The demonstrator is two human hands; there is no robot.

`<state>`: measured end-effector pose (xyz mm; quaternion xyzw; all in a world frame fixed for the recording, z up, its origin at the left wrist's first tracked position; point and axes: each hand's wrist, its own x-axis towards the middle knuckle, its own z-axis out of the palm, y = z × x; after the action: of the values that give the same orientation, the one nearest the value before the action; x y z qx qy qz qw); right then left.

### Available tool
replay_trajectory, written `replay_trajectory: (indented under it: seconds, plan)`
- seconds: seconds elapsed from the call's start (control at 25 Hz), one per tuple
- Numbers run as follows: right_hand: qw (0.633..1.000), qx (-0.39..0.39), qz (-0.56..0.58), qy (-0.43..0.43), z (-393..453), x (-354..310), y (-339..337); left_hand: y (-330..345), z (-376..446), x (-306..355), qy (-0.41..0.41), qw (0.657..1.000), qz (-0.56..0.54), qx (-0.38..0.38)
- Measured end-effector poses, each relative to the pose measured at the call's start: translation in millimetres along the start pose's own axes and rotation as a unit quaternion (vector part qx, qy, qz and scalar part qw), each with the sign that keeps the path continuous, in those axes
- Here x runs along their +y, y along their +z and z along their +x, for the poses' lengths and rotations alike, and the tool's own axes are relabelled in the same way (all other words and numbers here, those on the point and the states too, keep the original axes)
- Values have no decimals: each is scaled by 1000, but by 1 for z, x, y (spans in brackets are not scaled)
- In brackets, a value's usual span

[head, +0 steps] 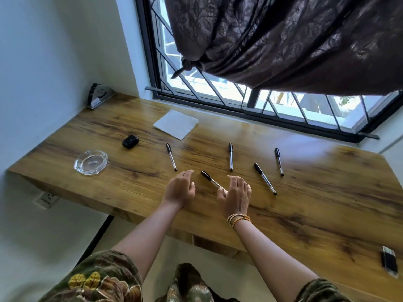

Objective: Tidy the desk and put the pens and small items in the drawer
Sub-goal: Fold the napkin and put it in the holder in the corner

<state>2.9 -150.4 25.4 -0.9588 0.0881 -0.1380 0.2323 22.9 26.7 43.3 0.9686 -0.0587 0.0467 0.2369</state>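
Observation:
Several black-capped clear pens lie on the wooden desk (305, 214). My right hand (235, 198) pinches the lower end of the nearest pen (208, 177), whose cap points up and left. My left hand (181, 189) hovers just left of that pen with fingers apart and nothing in it. Other pens lie at the left (171, 156), at the middle (231, 156), to the right of my hand (265, 178) and farther right (279, 161). No drawer is in view.
A glass ashtray (91, 162) and a small black case (130, 141) sit at the left. A white paper napkin (176, 124) lies near the window. A dark lighter-like item (389, 261) rests at the desk's right front edge. A small stand (99, 98) leans in the corner.

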Motion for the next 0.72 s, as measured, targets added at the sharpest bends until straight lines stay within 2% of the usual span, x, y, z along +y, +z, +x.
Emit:
replay_trajectory:
  seconds: [0.2,0.44,0.56,0.72]
  plan:
    - [998,-43,34,7,48,-54,12,-33,43,-29,-46,996,-32,65]
    - [993,-85,82,25,102,-123,52,-62,116,-78,-94,990,-67,80]
    - [983,-132,99,80,133,-154,76,-68,151,-108,-96,991,-73,54]
    - [966,-149,133,164,169,-185,105,-75,200,-151,-115,989,-84,32]
